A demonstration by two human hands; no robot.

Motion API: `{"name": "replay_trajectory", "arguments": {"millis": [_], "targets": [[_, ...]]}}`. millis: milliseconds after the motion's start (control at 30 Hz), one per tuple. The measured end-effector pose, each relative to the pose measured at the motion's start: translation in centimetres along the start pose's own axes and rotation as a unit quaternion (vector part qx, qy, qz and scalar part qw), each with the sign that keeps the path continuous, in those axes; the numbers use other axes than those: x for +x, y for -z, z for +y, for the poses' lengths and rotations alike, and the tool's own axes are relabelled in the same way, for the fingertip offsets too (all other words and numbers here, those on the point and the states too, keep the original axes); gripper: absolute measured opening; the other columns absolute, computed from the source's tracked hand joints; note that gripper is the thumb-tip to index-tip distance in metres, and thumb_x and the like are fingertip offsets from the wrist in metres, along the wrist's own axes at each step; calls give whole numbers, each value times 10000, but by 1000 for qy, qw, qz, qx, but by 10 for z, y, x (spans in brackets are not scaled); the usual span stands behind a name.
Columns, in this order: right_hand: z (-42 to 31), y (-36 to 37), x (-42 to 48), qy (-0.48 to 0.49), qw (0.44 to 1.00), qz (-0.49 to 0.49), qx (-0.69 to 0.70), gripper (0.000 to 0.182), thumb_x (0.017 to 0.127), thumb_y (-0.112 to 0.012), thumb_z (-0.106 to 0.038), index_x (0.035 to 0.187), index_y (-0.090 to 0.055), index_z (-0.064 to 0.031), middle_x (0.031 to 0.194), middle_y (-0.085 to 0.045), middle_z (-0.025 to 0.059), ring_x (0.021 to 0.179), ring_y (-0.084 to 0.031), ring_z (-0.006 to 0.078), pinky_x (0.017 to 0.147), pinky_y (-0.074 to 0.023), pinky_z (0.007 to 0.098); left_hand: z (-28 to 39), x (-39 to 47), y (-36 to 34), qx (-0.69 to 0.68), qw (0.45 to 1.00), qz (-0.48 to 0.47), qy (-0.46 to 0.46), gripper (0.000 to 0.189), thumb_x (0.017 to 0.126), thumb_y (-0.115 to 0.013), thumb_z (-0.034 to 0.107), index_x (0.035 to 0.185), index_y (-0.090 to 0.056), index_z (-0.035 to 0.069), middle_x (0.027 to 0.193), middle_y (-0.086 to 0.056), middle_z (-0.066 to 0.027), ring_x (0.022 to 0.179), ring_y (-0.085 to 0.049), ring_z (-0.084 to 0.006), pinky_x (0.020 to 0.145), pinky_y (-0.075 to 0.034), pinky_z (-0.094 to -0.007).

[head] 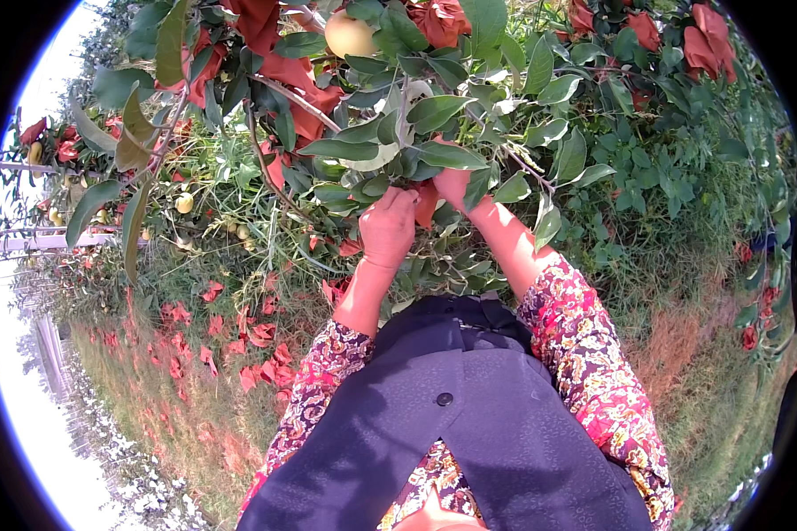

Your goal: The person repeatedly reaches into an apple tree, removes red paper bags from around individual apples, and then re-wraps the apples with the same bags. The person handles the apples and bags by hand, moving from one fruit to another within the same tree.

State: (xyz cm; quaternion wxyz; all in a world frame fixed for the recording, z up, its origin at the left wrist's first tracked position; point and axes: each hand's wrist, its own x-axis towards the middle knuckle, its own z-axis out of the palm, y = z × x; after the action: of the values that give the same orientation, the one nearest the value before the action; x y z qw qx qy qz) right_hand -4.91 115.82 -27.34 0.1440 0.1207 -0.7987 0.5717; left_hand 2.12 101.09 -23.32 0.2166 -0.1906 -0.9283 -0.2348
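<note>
Among the leaves of an apple branch (448, 156), my left hand (386, 222) pinches the edge of a red paper fruit bag (426, 204) with curled fingers. My right hand (453, 184) is at the other side of this bag, and leaves cover most of its fingers. Whether it grips the bag cannot be told. Any fruit inside the bag is hidden. Above my hands, a pale yellow apple (349, 34) hangs uncovered, with another red paper bag (299, 86) below and to its left.
Leafy twigs (139, 152) hang close at the upper left. More red bags (709, 43) hang at the upper right. Pale apples (184, 203) show farther left. Fallen red bags (265, 372) litter the grass. A white reflective strip (139, 491) runs along the lower left.
</note>
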Motion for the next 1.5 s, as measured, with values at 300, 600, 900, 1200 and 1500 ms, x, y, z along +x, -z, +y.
{"name": "replay_trajectory", "arguments": {"millis": [300, 600, 900, 1200, 1500], "targets": [[42, -27, -10, -188, 931, 18, 314, 75, 896, -546, -93, 867, -590, -40, 802, -593, 58, 728, -579, 156, 639, -458, 315, -6, -16, 9, 48, 997, -39, -39, 75, 770, -653, 101, 835, -624, 124, 800, -599, -33, 682, -619, -232, 588, -492, -345], [118, -26, -5, -388, 786, 91, 473, 202, 914, -476, -139, 1002, -626, -36, 774, -609, 69, 680, -583, 194, 605, -487, 337, -7, -25, 14, 67, 996, -53, 36, 63, 811, -651, 157, 845, -625, 110, 788, -626, -53, 673, -626, -251, 578, -500, -346], [35, 23, -55, -353, 776, -140, 503, 473, 888, -568, -309, 1272, -543, -35, 1202, -605, 103, 1028, -608, 176, 858, -516, 405, -4, -27, 1, -43, 995, -16, 94, 89, 816, -650, 132, 867, -641, 60, 794, -640, -100, 695, -633, -273, 592, -497, -353], [38, -13, -81, -404, 725, -191, 524, 273, 786, -697, -193, 1018, -610, -77, 890, -630, 48, 778, -615, 197, 666, -512, 371, 3, -68, -29, -254, 930, -119, 238, 111, 848, -619, 44, 939, -640, -17, 821, -635, -50, 571, -593, -83, 529, -485, -222], [75, 60, -134, -391, 761, -66, 513, 533, 705, -476, 80, 1230, -512, -6, 993, -639, 65, 823, -639, 139, 702, -528, 252, 9, -97, 1, -356, 849, -353, 168, 205, 855, -607, 86, 1041, -638, 7, 925, -647, -111, 712, -646, -179, 686, -518, -301]]}}
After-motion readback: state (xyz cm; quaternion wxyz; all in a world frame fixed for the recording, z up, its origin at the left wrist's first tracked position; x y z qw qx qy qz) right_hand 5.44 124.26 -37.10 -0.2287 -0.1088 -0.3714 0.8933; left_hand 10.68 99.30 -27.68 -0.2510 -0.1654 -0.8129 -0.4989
